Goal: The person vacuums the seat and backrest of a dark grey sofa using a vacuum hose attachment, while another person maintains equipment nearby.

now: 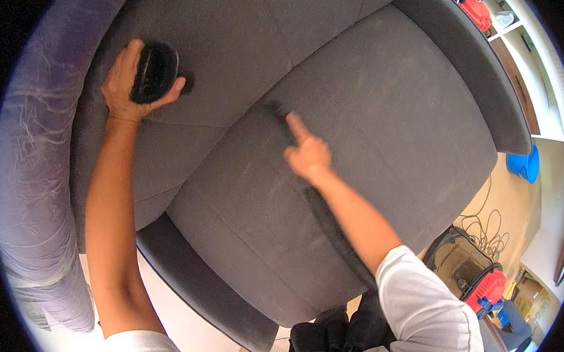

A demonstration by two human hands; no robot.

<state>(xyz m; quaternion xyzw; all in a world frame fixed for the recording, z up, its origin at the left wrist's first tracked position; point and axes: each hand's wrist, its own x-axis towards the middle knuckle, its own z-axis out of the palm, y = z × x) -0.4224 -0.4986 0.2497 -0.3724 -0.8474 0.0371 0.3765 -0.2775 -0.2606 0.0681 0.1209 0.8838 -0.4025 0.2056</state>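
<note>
My left hand (122, 84) grips a black, glossy oval object (155, 73) over the backrest (238, 41) of a dark grey upholstered sofa. I cannot tell exactly what the object is. Over the seat cushion (401, 100), my right hand (312, 156) holds a black handheld tool (282, 117), blurred, with its tip near the seam at the backrest. A black ribbed hose (336, 235) runs from below my right hand along the forearm towards my body. Faint pale marks show on the seat fabric.
Sofa arms (475, 54) rise at both ends of the seat. A machine with a smoky clear tank (460, 253) and red part (487, 289) stands at right, beside a coiled cable (490, 237). A blue bucket (523, 164) and white shelving (537, 75) are beyond. Grey-purple fabric (36, 177) hangs at left.
</note>
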